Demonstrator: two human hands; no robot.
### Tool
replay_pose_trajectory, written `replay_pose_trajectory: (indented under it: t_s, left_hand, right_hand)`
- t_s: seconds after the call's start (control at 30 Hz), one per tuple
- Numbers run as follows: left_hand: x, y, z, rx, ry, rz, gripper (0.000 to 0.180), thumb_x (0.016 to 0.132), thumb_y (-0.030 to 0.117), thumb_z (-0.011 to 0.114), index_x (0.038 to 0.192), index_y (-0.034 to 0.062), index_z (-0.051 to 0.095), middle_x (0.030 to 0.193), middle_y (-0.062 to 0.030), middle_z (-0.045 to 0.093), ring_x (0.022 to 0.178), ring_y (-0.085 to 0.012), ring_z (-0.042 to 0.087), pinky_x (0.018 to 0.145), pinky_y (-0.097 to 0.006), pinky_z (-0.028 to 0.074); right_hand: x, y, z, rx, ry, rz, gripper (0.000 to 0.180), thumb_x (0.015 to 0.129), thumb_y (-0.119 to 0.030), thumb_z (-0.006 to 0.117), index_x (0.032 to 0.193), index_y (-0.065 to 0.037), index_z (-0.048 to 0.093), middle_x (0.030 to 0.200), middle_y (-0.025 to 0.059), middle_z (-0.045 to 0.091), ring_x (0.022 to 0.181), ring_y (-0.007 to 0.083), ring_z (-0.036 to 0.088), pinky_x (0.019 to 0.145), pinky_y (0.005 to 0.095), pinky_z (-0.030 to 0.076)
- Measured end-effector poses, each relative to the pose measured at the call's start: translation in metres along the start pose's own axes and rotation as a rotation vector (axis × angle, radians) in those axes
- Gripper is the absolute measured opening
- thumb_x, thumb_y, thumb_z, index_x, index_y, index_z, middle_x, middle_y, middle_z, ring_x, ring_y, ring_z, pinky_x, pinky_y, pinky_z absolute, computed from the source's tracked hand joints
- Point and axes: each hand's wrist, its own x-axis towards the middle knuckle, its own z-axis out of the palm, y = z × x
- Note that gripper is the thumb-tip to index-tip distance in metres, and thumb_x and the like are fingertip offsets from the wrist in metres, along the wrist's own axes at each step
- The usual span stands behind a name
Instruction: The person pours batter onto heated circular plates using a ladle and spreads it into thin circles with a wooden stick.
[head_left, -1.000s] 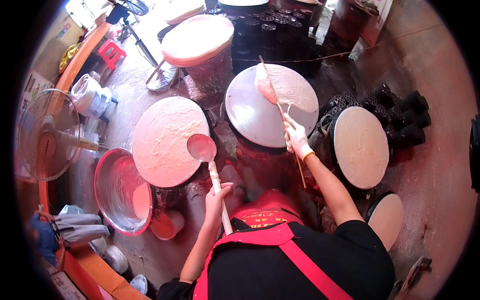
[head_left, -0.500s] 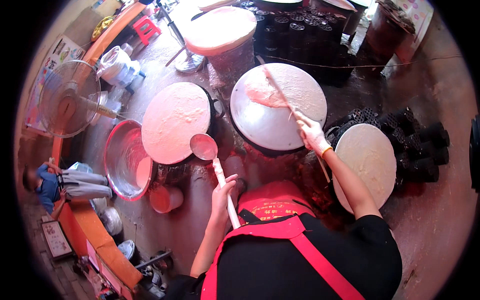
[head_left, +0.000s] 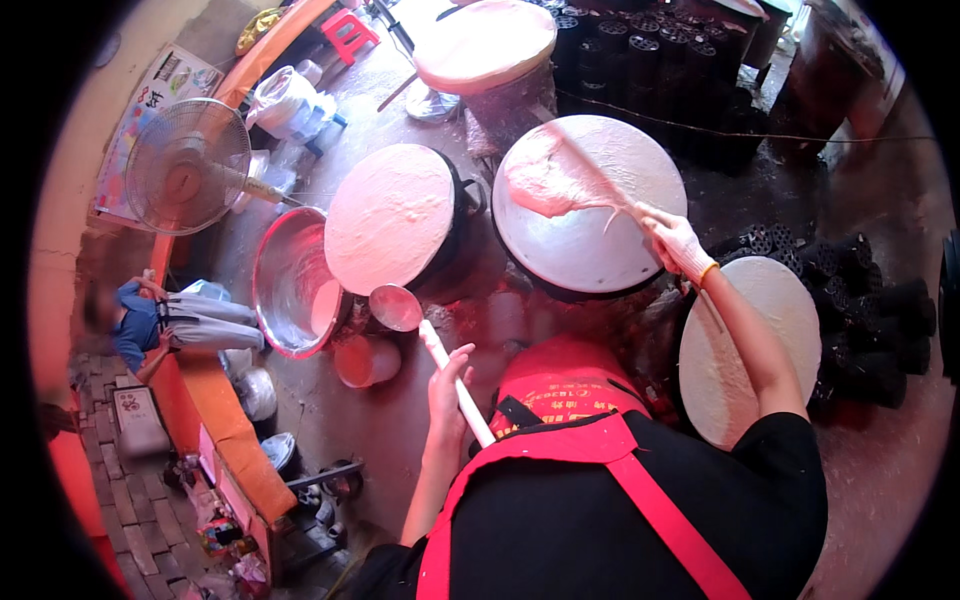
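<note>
My left hand (head_left: 449, 392) is wrapped round the long pale handle of a ladle (head_left: 396, 307), whose round bowl hangs off the near edge of the left griddle. In a white glove, my right hand (head_left: 678, 243) grips a long flat stick (head_left: 597, 178) laid slantwise over the middle griddle (head_left: 590, 255). A thick, wet mass of batter (head_left: 545, 180) lies along the stick's left side. Thin batter coats the griddle's far right part, while its near left part shows bare metal. On the left griddle, pale batter (head_left: 390, 215) covers the whole top.
A big metal basin (head_left: 275, 300) with pale batter stands left, beside a small bucket (head_left: 367, 360). Another batter-covered round (head_left: 750, 350) lies at my right, near stacked coal briquettes (head_left: 875, 320). A further round top (head_left: 485, 45) stands behind. A fan (head_left: 185, 180) and a person in blue (head_left: 140, 320) are at left.
The whole view has shifted, with most things now further right. My right hand has moved the stick, and the batter mass beside it looks thicker. The ladle stays in my left hand.
</note>
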Motion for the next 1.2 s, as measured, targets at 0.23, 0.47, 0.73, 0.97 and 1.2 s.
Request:
replay_pose_trajectory:
  t_s: [0.23, 0.47, 0.73, 0.97, 1.2]
  left_hand:
    - [-0.020, -0.009, -0.008, 0.090, 0.083, -0.019, 0.024, 0.088, 0.014, 0.058, 0.110, 0.0047, 0.061, 0.118, -0.0017, 0.060, 0.113, -0.0078, 0.048, 0.092, -0.025, 0.042]
    - [-0.019, 0.005, -0.006, 0.131, 0.030, -0.046, 0.023, 0.089, 0.012, 0.057, 0.110, 0.0037, 0.060, 0.115, -0.0025, 0.061, 0.108, -0.0072, 0.052, 0.090, -0.023, 0.045]
    - [0.024, 0.032, -0.010, 0.228, -0.207, -0.043, 0.025, 0.087, 0.014, 0.060, 0.107, -0.0005, 0.067, 0.117, -0.0003, 0.055, 0.109, -0.0054, 0.046, 0.084, -0.020, 0.039]
    - [0.076, 0.058, -0.066, 0.428, -0.505, 0.006, 0.020, 0.087, 0.018, 0.061, 0.094, 0.0003, 0.068, 0.106, -0.0045, 0.062, 0.118, -0.0103, 0.042, 0.094, -0.027, 0.034]
    - [0.109, 0.063, -0.160, 0.437, -0.525, -0.036, 0.020, 0.086, 0.014, 0.062, 0.099, -0.0002, 0.065, 0.101, -0.0034, 0.062, 0.095, -0.0097, 0.052, 0.091, -0.025, 0.034]
  right_hand:
    - [-0.002, 0.013, -0.055, -0.129, -0.235, 0.086, 0.036, 0.093, -0.023, 0.054, 0.128, -0.016, 0.057, 0.057, -0.0042, 0.046, 0.038, 0.0019, 0.032, 0.033, 0.0191, 0.023]
    - [-0.026, 0.012, 0.000, -0.122, -0.241, 0.048, 0.035, 0.093, -0.023, 0.055, 0.127, -0.015, 0.059, 0.058, -0.0049, 0.047, 0.039, 0.0034, 0.034, 0.035, 0.0212, 0.026]
    - [-0.098, 0.059, 0.040, 0.377, 0.284, -0.001, 0.037, 0.092, -0.022, 0.058, 0.127, -0.009, 0.057, 0.061, -0.0073, 0.045, 0.040, 0.0014, 0.034, 0.032, 0.0196, 0.025]
    - [-0.189, 0.097, 0.103, 0.210, 0.159, 0.105, 0.037, 0.093, -0.020, 0.057, 0.128, -0.007, 0.056, 0.069, -0.0076, 0.051, 0.046, 0.0004, 0.035, 0.039, 0.0175, 0.027]
    - [-0.126, 0.099, 0.278, 0.897, 0.350, -0.129, 0.036, 0.098, -0.021, 0.038, 0.132, -0.017, 0.051, 0.048, -0.0068, 0.030, 0.031, 0.0043, 0.027, 0.027, 0.0214, 0.021]
